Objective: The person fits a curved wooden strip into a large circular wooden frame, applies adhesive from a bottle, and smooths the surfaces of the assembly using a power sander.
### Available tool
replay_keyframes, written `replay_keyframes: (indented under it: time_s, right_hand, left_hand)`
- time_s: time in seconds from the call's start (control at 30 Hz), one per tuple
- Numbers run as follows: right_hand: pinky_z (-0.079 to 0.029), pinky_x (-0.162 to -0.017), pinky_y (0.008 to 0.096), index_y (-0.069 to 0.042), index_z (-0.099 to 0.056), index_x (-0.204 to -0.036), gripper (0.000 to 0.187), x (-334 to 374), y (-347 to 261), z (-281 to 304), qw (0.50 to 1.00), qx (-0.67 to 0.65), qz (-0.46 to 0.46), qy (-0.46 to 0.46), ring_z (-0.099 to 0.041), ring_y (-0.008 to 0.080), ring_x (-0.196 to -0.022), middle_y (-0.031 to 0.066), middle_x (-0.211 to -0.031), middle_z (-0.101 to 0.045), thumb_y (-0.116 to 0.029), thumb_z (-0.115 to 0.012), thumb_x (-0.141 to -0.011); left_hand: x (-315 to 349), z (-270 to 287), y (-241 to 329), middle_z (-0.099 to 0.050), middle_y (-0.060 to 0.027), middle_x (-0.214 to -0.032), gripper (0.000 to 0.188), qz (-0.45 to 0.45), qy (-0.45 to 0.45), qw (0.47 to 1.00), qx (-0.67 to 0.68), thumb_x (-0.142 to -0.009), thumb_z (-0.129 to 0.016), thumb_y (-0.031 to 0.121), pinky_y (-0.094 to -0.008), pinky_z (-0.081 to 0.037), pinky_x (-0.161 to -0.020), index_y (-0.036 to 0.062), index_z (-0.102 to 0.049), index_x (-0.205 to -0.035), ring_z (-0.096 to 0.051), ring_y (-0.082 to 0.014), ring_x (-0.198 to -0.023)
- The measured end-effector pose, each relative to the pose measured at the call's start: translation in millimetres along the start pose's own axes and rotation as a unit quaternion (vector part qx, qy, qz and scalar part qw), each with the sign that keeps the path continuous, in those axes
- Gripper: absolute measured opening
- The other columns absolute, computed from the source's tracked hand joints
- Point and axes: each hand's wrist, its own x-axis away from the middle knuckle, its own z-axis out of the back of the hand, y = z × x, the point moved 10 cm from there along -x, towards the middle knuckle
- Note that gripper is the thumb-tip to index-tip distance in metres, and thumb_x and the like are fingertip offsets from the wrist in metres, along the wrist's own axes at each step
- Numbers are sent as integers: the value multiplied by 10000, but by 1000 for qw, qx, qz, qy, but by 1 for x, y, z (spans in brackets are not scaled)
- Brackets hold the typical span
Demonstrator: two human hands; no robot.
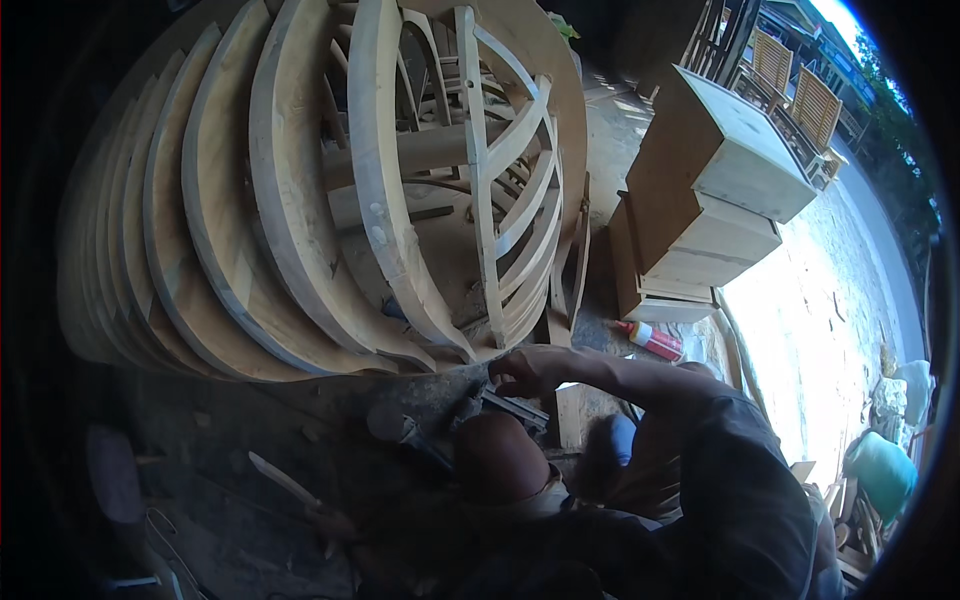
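Observation:
Neither of my hands shows in the head view. Below me crouches another person in a dark shirt [740, 490], their head [498, 458] seen from above. One bare arm of theirs reaches left, and its hand [525, 370] rests at the bottom edge of a curved wooden lattice frame [500, 200]. I cannot tell what that hand holds. Several wide arched boards [230, 230] stand on edge, side by side, left of the frame.
Pale wooden boxes [720, 190] are stacked at the right, with a red-and-white bottle [652, 340] lying at their foot. A teal bucket [882, 470] stands at the far right, and slatted chairs [800, 90] at the top right. A pale stick [285, 480] lies on the dark floor.

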Motion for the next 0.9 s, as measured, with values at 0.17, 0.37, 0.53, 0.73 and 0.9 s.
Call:
replay_keyframes:
  time_s: [0.17,0.37,0.53,0.73,0.9]
  right_hand:
    - [-512,-760,436,-19,-639,-962,239,0,10,4,996,-68,2,58,-672,355,-923,186,-931,-692,-252,-609,-916]
    - [-497,-729,435,0,-659,-961,241,-17,-67,13,977,-117,163,75,-670,347,-832,184,-889,-684,-227,-582,-930]
    - [-506,-698,345,-18,-679,-1015,307,1,-52,33,940,-313,111,79,-667,213,-767,122,-856,-699,-291,-543,-994]
    - [-521,-684,265,12,-652,-1049,512,3,-14,58,775,-618,129,37,-606,121,-668,67,-912,-686,-454,-439,-1049]
    - [-489,-828,254,13,-594,-1243,506,53,-42,113,747,-583,318,27,-591,90,-927,31,-1046,-649,-437,-520,-1023]
  left_hand:
    - [-96,145,105,-631,-203,-1083,428,177,9,913,367,-1064,-449,330,-383,-506,-893,-77,-520,-1173,-632,-296,-977]
    - [-173,327,227,-632,-121,-1076,459,155,80,811,558,-1037,-493,393,-338,-514,-822,-35,-532,-1199,-622,-197,-938]
    - [-200,393,398,-630,-113,-1060,422,-17,-26,652,757,-1038,-485,346,-274,-486,-733,-29,-529,-1228,-602,-154,-858]
    - [-226,444,582,-678,-121,-1016,372,-104,-65,646,754,-1023,-527,327,-248,-494,-735,-23,-591,-1131,-625,-131,-816]
    - [-250,460,661,-686,-116,-1053,406,-93,-46,663,741,-1021,-533,367,-267,-493,-786,-14,-596,-1149,-644,-148,-917]
